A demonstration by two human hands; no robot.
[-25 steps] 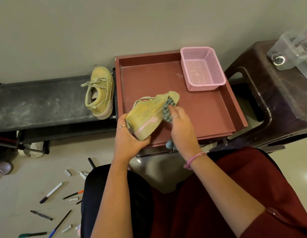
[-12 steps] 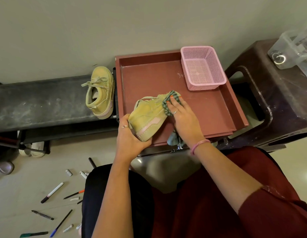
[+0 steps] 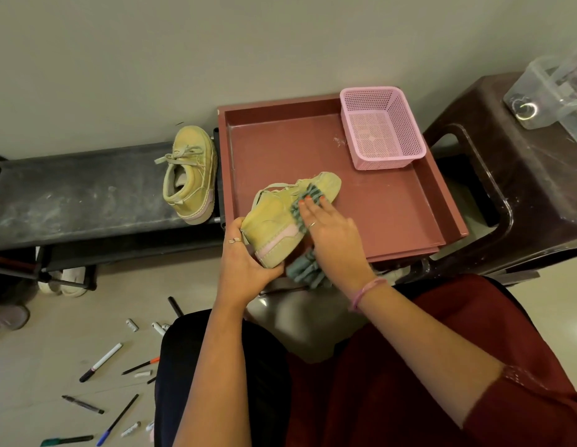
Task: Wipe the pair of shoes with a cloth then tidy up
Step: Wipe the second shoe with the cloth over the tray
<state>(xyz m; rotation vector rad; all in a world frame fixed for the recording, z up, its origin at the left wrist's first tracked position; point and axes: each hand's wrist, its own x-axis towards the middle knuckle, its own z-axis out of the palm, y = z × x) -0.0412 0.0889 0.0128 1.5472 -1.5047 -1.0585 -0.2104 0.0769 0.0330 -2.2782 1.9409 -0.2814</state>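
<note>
At frame centre the right hand (image 3: 329,233), fingers flat on the cloth (image 3: 305,201), has slid back from the toe to mid-shoe (image 3: 280,224), heel gripped by the left hand (image 3: 245,266), so wiping continues; the other shoe (image 3: 190,175) waits left.

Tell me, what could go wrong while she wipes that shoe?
1. The left hand grips only the heel of the shoe, which is held up over the tray's edge; a hard push might make it slip.
2. The cloth hangs loose below the right hand and could snag.
3. Pens lie scattered on the floor by her leg; she might step on them when tidying.
</note>
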